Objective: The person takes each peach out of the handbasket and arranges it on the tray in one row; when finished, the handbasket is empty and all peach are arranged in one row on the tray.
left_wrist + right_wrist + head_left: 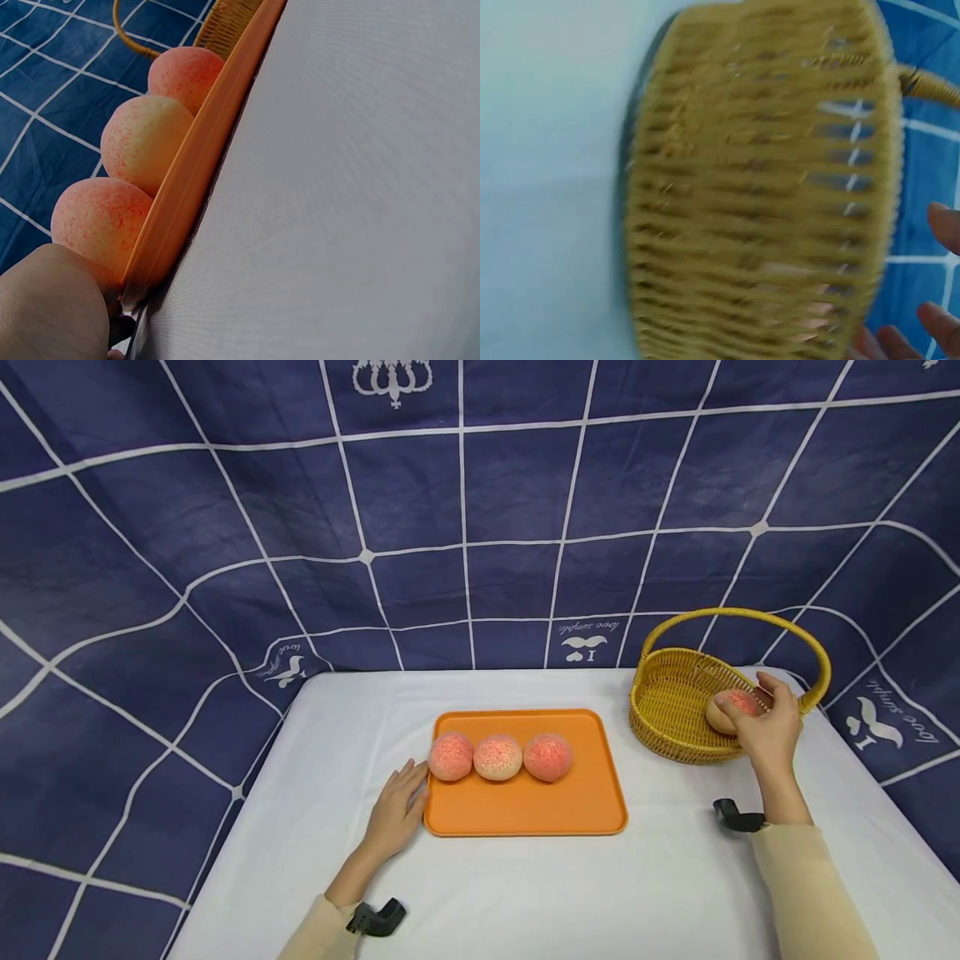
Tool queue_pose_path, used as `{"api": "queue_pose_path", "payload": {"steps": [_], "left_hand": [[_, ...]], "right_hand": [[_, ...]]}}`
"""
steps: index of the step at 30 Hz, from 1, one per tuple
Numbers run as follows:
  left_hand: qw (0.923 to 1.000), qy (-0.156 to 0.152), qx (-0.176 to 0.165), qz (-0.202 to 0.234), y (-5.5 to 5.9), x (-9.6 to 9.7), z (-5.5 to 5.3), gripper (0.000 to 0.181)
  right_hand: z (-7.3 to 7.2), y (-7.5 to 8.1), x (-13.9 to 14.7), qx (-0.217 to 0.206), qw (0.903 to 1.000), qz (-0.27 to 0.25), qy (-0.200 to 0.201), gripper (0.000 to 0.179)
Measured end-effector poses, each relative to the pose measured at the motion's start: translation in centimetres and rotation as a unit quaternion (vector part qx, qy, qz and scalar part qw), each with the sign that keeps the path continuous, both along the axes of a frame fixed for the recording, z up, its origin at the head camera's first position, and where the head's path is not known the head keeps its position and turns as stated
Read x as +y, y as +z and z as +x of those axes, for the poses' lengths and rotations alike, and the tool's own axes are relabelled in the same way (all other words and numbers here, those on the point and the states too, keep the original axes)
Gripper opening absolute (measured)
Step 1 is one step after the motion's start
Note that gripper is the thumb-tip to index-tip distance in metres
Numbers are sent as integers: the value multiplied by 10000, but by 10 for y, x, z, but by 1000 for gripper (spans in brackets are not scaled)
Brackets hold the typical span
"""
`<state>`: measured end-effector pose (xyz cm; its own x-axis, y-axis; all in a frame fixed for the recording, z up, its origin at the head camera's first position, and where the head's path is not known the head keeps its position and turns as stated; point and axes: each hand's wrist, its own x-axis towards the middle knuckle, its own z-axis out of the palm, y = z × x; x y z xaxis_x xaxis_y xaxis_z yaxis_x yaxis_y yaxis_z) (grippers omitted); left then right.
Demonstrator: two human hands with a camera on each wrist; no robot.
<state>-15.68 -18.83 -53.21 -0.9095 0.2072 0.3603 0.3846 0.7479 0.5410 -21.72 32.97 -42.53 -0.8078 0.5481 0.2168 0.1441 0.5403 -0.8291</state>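
Observation:
Three pinkish peaches sit in a row on an orange tray [525, 814]: a left peach [451, 756], a middle peach [498, 757] and a right peach [548, 757]. My left hand [396, 814] lies with extended fingers against the tray's left edge, its fingertips beside the left peach. Another peach [718, 718] rests inside a yellow wicker basket [660, 739] at the right. Over it is my right hand [772, 727], thumb and fingers spread apart. In the right wrist view, the fingers [946, 225] show above the basket rim, while the peach shows only faintly through the weave.
The basket's tall arched handle [738, 612] rises behind the right hand. A white cloth [525, 893] covers the table. Dark blue checked fabric [510, 585] hangs behind and at both sides. Each wrist wears a black strap mount [738, 818].

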Motion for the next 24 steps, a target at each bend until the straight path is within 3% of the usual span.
{"api": "queue_pose_path", "payload": {"steps": [5,11,17,24], "left_hand": [[10000,15,-60,23,0,0,0,43],[9997,9,-238,42,1,0,2,43],[9998,-2,-168,71,2,0,1,44],[9998,-19,-180,28,2,0,1,43]], "right_hand": [[-10,-9,14,-307,9994,-65,-133,72],[-19,-12,19,-565,9984,87,40,74],[-28,-12,29,-1101,9922,313,499,77],[-37,-16,34,-1389,9833,157,1163,81]]}}
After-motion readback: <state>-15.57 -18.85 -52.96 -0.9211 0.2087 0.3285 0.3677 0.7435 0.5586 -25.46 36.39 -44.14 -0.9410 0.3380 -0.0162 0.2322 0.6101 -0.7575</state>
